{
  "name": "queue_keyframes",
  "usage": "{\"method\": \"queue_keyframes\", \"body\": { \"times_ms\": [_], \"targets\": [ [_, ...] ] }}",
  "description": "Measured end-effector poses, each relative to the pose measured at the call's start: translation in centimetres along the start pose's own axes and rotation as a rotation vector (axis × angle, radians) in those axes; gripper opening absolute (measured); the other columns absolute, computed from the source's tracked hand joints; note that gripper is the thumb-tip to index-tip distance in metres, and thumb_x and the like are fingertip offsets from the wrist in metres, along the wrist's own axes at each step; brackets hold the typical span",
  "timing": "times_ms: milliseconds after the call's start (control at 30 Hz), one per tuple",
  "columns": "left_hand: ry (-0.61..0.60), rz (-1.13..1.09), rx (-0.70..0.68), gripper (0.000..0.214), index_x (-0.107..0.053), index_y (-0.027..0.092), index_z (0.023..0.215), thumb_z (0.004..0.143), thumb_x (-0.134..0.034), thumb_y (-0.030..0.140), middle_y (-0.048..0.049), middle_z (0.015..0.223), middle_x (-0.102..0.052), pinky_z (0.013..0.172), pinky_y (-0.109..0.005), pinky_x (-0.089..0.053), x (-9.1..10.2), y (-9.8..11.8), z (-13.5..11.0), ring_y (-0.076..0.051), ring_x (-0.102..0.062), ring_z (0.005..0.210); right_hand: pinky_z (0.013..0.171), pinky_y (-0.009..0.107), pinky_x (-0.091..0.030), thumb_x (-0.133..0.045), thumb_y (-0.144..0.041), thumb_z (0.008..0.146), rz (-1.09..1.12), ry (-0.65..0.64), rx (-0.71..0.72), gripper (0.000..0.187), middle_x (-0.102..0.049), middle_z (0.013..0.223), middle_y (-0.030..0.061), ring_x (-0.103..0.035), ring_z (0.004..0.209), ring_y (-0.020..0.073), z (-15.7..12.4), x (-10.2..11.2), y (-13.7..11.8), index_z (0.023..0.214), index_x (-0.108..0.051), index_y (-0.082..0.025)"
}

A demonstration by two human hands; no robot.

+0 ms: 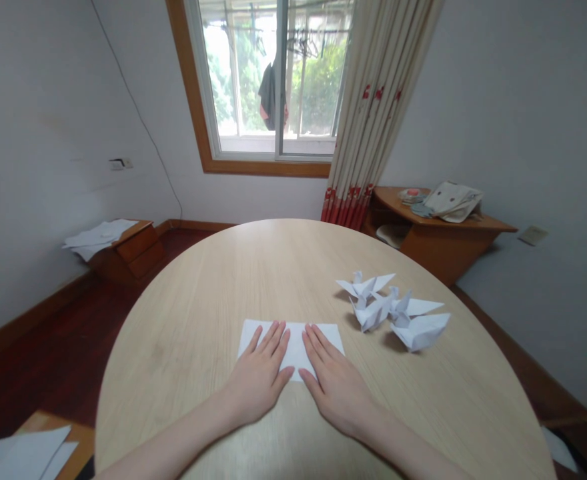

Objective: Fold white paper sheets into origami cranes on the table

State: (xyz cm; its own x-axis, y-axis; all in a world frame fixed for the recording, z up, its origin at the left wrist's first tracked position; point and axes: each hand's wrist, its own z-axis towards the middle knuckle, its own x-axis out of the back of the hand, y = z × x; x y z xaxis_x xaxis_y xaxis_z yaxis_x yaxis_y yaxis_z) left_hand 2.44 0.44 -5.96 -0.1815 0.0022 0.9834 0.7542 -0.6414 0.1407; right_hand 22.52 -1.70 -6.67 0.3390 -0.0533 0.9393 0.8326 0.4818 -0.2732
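Note:
A white sheet of paper (293,333), folded into a rectangle, lies on the round wooden table (253,267) in front of me. My left hand (259,373) rests flat on its left half, fingers stretched out and pointing away. My right hand (334,380) lies flat on its right half, fingers also extended and pressed on the sheet. Neither hand grips anything. To the right of the sheet sit several folded white paper birds (396,310), close together and apart from my hands.
A low wooden cabinet (133,250) with white papers on top stands at the left wall. A wooden corner desk (438,233) with a bag stands at the right, beside a curtain (373,113) and window. Loose sheets (21,453) lie at bottom left.

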Motion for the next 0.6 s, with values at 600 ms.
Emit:
{"method": "queue_keyframes", "body": {
  "times_ms": [600],
  "targets": [
    [-0.072, -0.016, -0.093, 0.057, -0.022, 0.011, 0.149, 0.102, -0.025, 0.042, -0.0153, 0.155, -0.019, 0.117, -0.048, -0.012, 1.4, -0.6, -0.4, -0.025, -0.011, 0.145, 0.113, 0.049, -0.030, -0.044, -0.042, 0.092, -0.029, -0.060, -0.111, 0.067, -0.028, 0.152, 0.0209, -0.017, 0.143, 0.0316, 0.2, 0.7, -1.3, 0.144, -0.035, -0.001]
  ]
}}
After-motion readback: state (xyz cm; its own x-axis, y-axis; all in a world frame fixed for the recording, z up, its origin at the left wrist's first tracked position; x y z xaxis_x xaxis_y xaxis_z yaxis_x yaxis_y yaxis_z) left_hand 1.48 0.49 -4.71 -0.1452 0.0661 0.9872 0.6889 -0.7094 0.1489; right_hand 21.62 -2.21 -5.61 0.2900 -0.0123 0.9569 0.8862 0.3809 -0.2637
